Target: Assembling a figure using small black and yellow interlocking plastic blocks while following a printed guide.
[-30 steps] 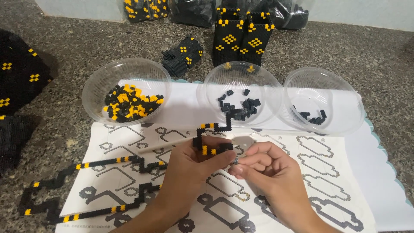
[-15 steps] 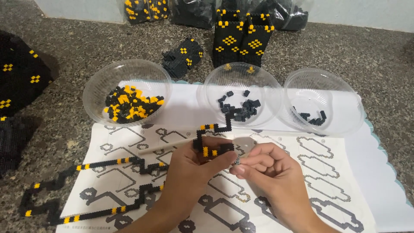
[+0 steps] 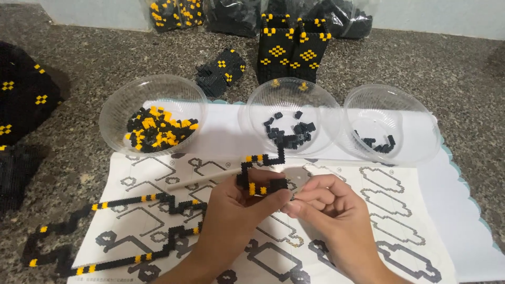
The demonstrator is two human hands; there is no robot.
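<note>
My left hand (image 3: 231, 210) grips a short black-and-yellow bead chain (image 3: 259, 171) that bends upward above my fingers. My right hand (image 3: 326, 208) is pinched against the chain's lower end, fingertips touching the left hand; whatever small piece it holds is hidden. Both hands hover over a white pattern sheet (image 3: 389, 215) printed with grey outlines. A long black-and-yellow bead strip (image 3: 113, 231) lies on the sheet to the left of my left wrist.
Three clear plastic bowls stand behind the sheet: left bowl (image 3: 118, 108) with black and yellow beads, middle bowl (image 3: 258, 105) and right bowl (image 3: 415, 123) with black beads. Finished black-and-yellow bead bags (image 3: 292, 47) stand farther back. A white stick (image 3: 194, 181) lies on the sheet.
The chain's lower end has shifted slightly in my left fingers, and my right fingertips have closed in against it. Otherwise the hands stay in place.
</note>
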